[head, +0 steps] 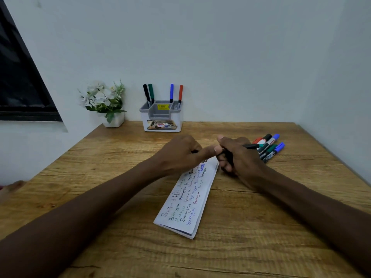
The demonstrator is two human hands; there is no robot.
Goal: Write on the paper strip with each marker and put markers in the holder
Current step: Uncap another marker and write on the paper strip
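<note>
A folded paper strip covered in coloured handwriting lies on the wooden table. Above its far end, my right hand grips a black marker whose end sticks out to the right. My left hand is curled around something small and black, likely the cap, its thumb reaching to the right hand. A grey-and-white holder at the back wall has black, green, blue and red markers standing in it. A pile of several loose markers lies just right of my right hand.
A small white pot of white flowers stands left of the holder against the wall. A dark window frame is at the far left. The table's right edge runs close to the side wall.
</note>
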